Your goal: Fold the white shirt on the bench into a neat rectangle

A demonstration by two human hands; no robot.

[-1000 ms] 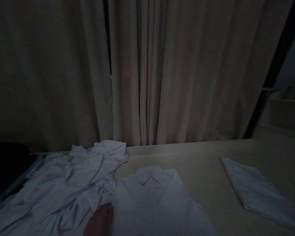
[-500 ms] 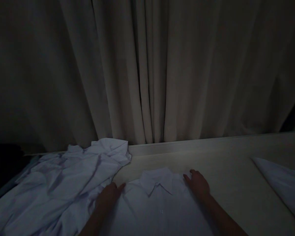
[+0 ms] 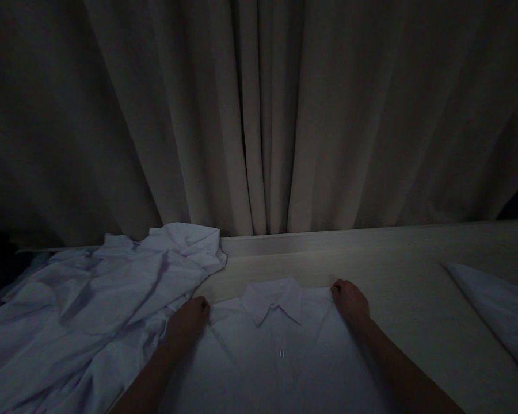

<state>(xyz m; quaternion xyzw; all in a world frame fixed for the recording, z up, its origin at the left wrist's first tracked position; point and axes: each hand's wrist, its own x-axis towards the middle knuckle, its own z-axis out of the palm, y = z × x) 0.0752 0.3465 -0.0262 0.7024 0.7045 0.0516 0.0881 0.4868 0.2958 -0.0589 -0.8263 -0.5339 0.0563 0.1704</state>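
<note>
My left hand (image 3: 189, 319) is curled on the left shoulder of the white shirt (image 3: 280, 356), fingers bent down over the cloth at its top corner; in this dim light I cannot tell for sure whether I have the fabric pinched or am only pressing on it. My right hand (image 3: 349, 302) is curled the same way on the right shoulder, knuckles up, fingertips tucked at the shirt's top edge. The shirt lies flat and face up on the counter (image 3: 397, 305) right in front of me, between my forearms, with its collar (image 3: 271, 299) pointing away from me and midway between my hands. Just left of my left hand, a heap of crumpled white cloth (image 3: 90, 310) touches the shirt's side and spreads off to the left edge. Off to the right, well apart from my right hand, lies another folded white cloth (image 3: 496, 310). Beyond the counter's far edge hangs a pale pleated curtain (image 3: 263, 115).
</note>
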